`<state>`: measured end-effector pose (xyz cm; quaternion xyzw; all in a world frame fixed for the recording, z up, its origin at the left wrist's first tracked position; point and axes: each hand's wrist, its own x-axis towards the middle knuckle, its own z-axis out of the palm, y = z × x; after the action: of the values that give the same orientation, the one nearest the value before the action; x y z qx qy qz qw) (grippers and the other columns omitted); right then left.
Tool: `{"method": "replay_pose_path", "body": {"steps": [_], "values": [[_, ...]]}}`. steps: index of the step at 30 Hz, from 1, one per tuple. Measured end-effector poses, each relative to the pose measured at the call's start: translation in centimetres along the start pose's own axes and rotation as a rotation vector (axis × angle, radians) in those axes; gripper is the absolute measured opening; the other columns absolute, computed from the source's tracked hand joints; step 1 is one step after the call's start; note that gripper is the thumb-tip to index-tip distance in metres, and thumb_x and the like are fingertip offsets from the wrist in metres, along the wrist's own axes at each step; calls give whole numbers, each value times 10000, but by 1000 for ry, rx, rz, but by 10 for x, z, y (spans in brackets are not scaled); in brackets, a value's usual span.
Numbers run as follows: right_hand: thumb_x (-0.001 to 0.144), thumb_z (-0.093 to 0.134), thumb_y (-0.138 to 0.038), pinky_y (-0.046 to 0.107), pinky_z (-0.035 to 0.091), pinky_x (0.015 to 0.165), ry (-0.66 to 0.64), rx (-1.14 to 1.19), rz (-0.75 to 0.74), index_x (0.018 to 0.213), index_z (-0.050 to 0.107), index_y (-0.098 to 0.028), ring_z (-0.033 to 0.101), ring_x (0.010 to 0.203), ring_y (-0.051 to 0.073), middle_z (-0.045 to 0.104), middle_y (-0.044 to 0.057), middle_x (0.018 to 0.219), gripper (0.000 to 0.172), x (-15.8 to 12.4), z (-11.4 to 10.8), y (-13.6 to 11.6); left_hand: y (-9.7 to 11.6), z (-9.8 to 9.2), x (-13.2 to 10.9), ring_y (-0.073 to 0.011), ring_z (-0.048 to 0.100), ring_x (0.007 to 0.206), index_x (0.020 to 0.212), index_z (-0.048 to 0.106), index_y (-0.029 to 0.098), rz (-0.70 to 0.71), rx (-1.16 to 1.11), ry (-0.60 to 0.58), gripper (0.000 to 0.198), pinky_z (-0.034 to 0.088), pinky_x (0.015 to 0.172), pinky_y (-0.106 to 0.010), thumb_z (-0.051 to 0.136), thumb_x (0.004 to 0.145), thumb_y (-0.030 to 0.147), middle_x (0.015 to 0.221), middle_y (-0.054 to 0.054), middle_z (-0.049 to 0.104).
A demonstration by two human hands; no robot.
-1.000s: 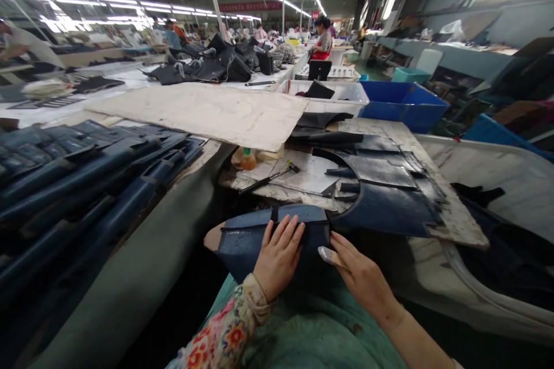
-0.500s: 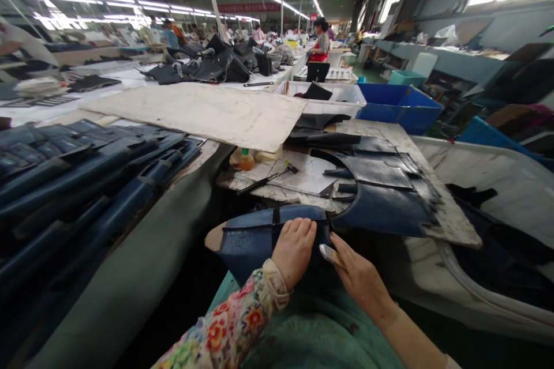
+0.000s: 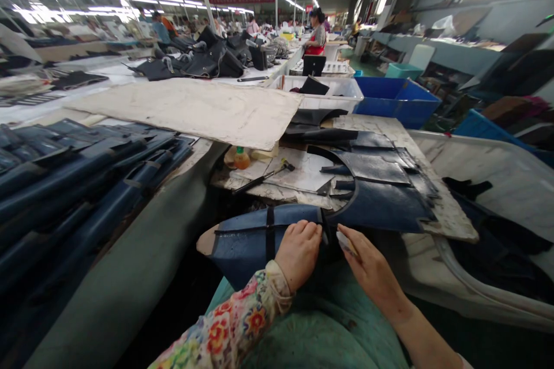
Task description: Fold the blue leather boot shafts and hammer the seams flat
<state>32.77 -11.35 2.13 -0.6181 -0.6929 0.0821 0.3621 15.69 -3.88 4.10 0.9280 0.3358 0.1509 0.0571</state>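
Note:
A dark blue leather-like piece [image 3: 246, 236] with black strips and a tan left end lies over my lap in front of the bench. My left hand [image 3: 298, 253] is closed on its right part, fingers curled over the top edge. Just right of the piece's end, my right hand [image 3: 367, 265] holds a small pale tool [image 3: 346, 244] against its palm, with the fingers pointing toward the piece. A gap shows between my right fingers and the piece. Flat blue and black pieces [image 3: 381, 202] lie on the board beyond.
A hammer [image 3: 264, 177] and an orange bottle [image 3: 241, 159] are on the board [image 3: 454, 219]. Many blue pieces [image 3: 86, 184] cover the left table. White [image 3: 511, 167] and blue bins [image 3: 393, 101] stand at right. A person [image 3: 318, 34] stands farther back.
My right hand has come away from the blue piece's right end, with the tool still in it. My left hand stays on the piece. The view has shifted slightly.

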Motion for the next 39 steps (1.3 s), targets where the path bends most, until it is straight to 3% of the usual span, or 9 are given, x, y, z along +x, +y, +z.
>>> {"method": "replay_pose_path", "body": {"steps": [4,8,12,17,24,33,39], "values": [[891,431,-364,388,446,954,-9,-105,85,1311,411,-194,526,1113,214,563,97,1193,454,10,-8,3,-3,-2,4,-189,502,937,1151,506,182,-29,49,7,267,428,785,-347,393,913,227,968,-39,576],[921,373,-361,373,458,908,-46,-237,48,1310,440,-195,551,1022,209,586,92,1112,428,16,-8,0,-6,-3,7,-185,513,893,1150,505,192,-9,92,4,267,431,736,-349,404,904,212,946,-32,575],[925,370,-319,342,483,835,-49,-317,-26,1210,556,-229,570,924,194,600,78,1043,352,21,-9,-12,-7,1,0,-188,502,979,1178,494,170,4,82,44,293,427,816,-351,410,902,214,1036,-50,579],[920,393,-270,363,460,869,-52,-347,-97,1188,574,-209,533,972,212,599,77,1062,330,27,-10,-27,-10,3,-13,-189,487,1057,1220,482,172,-48,2,81,324,408,908,-346,388,916,233,1137,-52,576],[909,397,-187,359,471,859,-75,-321,-132,1155,581,-203,535,969,204,605,77,1036,308,24,14,-34,-19,-5,-23,-192,512,1033,1177,525,154,-89,18,89,303,414,917,-341,431,890,181,1094,-59,605],[904,397,-162,349,492,846,-132,-281,-177,1134,578,-189,552,942,196,604,85,1017,294,36,35,-65,-43,-18,-44,-186,538,981,1105,562,183,-158,114,111,265,385,905,-370,475,858,145,1016,-41,629],[901,410,-174,327,505,827,-150,-256,-222,1123,580,-209,556,934,184,603,78,1016,282,45,54,-81,-54,-24,-62,-187,541,1018,1068,593,190,-211,171,216,238,339,969,-384,473,864,169,1064,-42,636]]}}
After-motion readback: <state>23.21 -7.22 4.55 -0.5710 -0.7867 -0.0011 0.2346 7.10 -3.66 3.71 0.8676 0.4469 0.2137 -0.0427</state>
